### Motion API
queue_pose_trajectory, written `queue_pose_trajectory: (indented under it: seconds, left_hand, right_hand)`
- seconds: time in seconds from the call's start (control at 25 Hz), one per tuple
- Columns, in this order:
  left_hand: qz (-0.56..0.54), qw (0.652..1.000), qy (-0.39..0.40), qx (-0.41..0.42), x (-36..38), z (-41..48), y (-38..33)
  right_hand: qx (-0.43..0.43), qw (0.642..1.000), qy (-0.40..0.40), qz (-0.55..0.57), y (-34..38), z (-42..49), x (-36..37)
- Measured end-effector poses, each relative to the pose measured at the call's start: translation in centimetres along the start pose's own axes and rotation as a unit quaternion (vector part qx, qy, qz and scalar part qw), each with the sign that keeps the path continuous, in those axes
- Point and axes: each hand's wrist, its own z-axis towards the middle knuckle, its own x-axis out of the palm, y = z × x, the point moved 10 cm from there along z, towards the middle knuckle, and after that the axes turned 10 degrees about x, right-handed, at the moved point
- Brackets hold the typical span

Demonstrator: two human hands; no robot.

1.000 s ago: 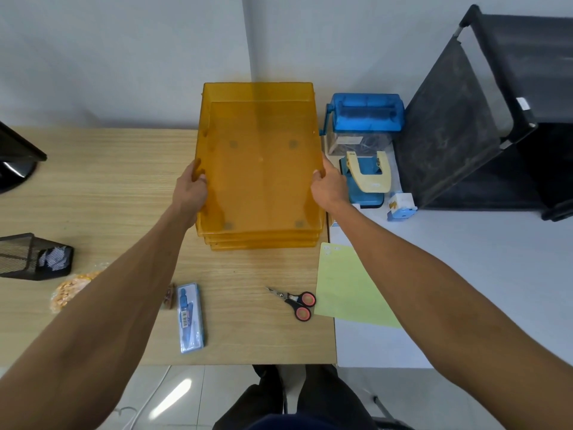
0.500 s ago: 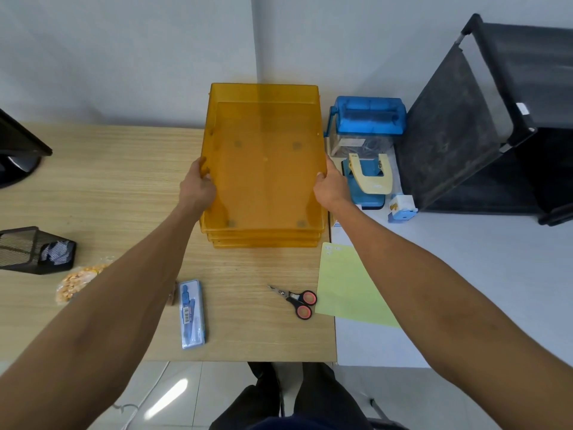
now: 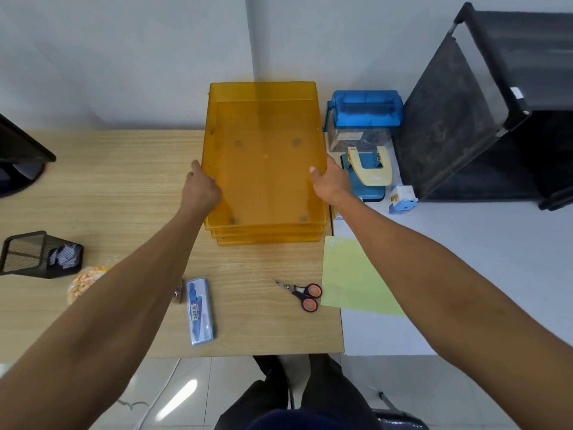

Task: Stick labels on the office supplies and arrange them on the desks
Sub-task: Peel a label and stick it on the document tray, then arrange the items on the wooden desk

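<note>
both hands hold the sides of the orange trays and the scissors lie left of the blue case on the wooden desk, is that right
Not quite. The head view shows the scissors lying to the right of the blue case, not left of it. The rest holds: the left hand and right hand hold the sides of the orange trays, and scissors and case lie on the wooden desk.

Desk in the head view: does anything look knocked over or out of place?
Yes. The black mesh pen holder at the left of the wooden desk lies tipped on its side, crumpled paper in its mouth.
</note>
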Motion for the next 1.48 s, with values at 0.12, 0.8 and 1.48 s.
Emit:
queue_pose_trajectory:
  seconds: [0.12,0.8,1.48]
  left_hand:
    - [0.046,0.998,-0.031,0.023,0.3,-1.6,-0.8]
    - [0.086,0.973,-0.047,0.210,11.5,-18.9,-4.9]
    - [0.145,0.981,0.097,0.082,17.9,-24.2,1.2]
  right_hand:
    - [-0.008,1.000,0.003,0.024,-0.7,-1.9,0.1]
    - [-0.027,0.998,-0.027,0.048,-14.8,-11.6,1.7]
    - [-0.036,0.948,0.072,-0.308,-21.1,-11.0,3.7]
